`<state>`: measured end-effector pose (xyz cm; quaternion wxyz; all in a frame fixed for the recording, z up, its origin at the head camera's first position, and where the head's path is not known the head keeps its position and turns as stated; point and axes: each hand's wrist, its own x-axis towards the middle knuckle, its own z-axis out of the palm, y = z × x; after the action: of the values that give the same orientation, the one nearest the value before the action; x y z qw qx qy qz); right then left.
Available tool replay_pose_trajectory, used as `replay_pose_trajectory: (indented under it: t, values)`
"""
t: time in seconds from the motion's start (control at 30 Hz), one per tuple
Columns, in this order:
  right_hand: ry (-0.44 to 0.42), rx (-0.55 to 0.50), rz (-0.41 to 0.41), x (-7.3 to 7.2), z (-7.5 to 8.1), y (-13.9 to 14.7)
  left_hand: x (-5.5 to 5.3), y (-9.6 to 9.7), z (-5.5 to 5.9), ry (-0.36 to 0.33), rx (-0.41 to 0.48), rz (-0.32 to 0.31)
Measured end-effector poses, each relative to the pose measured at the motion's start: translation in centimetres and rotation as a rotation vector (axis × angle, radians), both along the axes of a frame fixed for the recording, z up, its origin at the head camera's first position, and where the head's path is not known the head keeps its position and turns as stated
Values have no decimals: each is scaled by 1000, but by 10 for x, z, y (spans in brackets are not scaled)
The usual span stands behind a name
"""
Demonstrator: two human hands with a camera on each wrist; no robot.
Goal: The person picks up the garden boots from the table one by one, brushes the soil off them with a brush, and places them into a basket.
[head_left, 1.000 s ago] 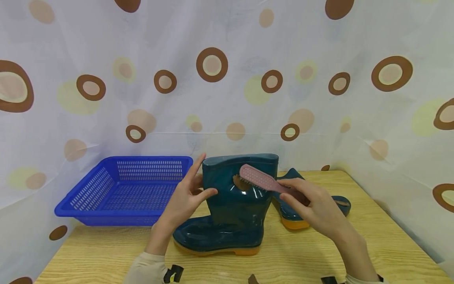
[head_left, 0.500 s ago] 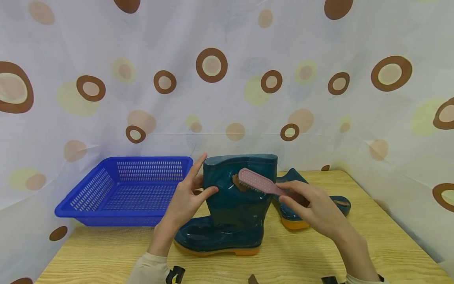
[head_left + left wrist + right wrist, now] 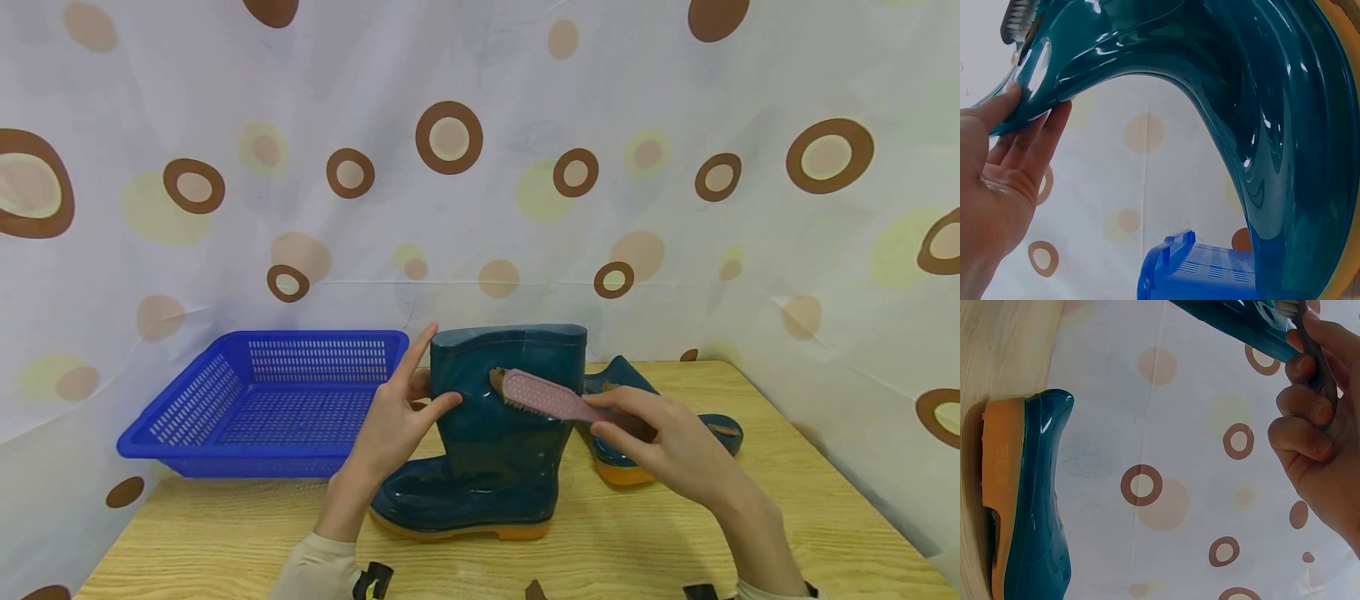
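Observation:
A dark teal rubber boot (image 3: pixel 487 492) with an orange sole stands upright on the table, toe to the left. My left hand (image 3: pixel 393 425) grips the front edge of its shaft, thumb on the near side and fingers behind. In my right hand (image 3: pixel 667 433) is the handle of a pink brush (image 3: pixel 543 396), bristles turned toward the shaft. A brown smear (image 3: pixel 497 380) on the shaft shows at the brush's tip; the brush head covers the rest. The left wrist view shows the bristles (image 3: pixel 1020 22) close to the smear.
Left of the boot stands a blue perforated plastic basket (image 3: pixel 300 417). Behind my right hand is more teal rubber footwear (image 3: pixel 615 454) with an orange sole, partly hidden, with brown marks. A spotted sheet (image 3: pixel 480 208) hangs behind the wooden table (image 3: pixel 637 542).
The brush has moved a little down and left across the smear on the boot's shaft. My left hand keeps its grip and the boot stays nearly still.

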<state>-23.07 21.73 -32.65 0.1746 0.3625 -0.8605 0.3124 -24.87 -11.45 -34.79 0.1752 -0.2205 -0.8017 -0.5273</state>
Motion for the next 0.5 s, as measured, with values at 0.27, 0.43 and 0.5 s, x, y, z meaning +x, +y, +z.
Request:
replay_pose_trajectory:
  t: [0.27,0.43,0.5]
  values:
    - [-37,-16,56,2,3,6,1,2,1,-13,8,21]
    - [66,-62,74,3,3,7,1,1,1,-22,14,21]
    - [114,-82,67,3,3,7,1,1,1,-21,12,23]
